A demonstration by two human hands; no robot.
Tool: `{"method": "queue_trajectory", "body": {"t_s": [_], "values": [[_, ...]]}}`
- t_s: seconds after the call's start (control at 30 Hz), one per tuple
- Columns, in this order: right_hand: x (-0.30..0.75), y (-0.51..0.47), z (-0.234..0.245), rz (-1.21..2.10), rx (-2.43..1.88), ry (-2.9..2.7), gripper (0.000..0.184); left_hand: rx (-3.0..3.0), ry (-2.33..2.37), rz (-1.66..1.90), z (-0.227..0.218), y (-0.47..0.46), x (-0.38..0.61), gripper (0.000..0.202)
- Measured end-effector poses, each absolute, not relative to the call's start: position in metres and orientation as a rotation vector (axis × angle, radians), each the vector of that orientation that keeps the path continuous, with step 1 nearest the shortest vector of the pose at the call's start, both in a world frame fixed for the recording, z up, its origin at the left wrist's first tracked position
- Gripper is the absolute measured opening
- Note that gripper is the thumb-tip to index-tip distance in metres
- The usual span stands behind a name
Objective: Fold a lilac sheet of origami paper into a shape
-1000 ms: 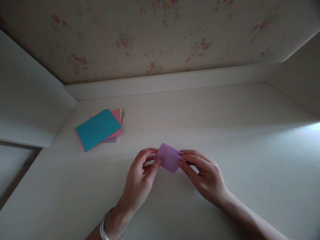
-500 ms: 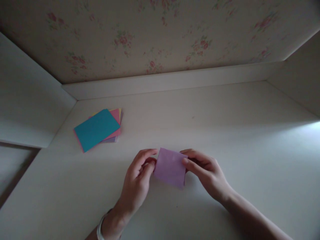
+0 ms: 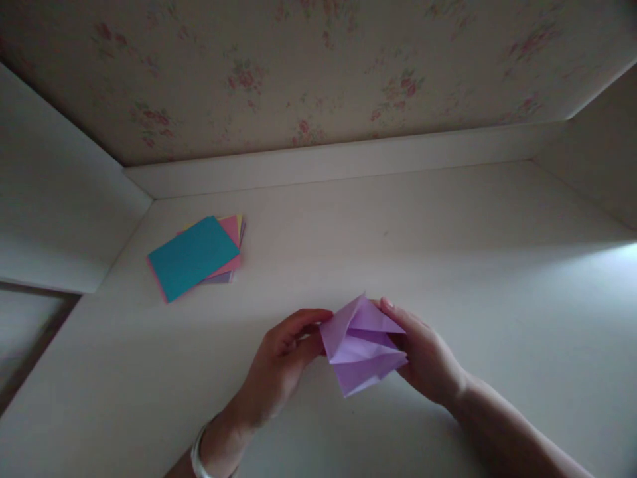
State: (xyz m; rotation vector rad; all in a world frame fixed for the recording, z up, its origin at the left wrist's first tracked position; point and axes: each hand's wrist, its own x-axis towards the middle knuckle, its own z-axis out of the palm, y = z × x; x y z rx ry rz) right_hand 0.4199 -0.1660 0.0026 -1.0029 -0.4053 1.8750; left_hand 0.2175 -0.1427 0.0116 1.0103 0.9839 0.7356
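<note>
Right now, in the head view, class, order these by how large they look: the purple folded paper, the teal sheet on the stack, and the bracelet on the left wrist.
1. teal sheet
2. purple folded paper, close in size and nearer the camera, so unsure
3. bracelet, smallest, partly cut off

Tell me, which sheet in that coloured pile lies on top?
The teal sheet. It shows whole, while the pink, yellow and purple sheets only peek out from beneath it at the pile's right edge.
</note>
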Motion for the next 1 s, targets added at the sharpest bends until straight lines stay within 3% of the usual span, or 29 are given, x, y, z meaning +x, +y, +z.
{"method": "queue_trajectory", "body": {"t_s": [0.3,0.43,0.67,1.0], "values": [[0.423,-0.176,-0.007,1.936,-0.971,-0.623,0.05,0.923,1.061,0.658,0.004,-0.142,0.218,0.037],[0.427,-0.179,-0.012,1.891,-1.124,-0.757,0.059,0.965,1.049,0.586,0.004,-0.141,0.22,0.029],[0.428,-0.179,-0.022,1.857,-1.025,-0.745,0.049,0.89,1.043,0.646,0.004,-0.138,0.222,0.022],[0.424,-0.175,-0.01,1.896,-1.023,-0.824,0.063,0.745,1.047,0.647,-0.002,-0.14,0.22,0.029]]}}
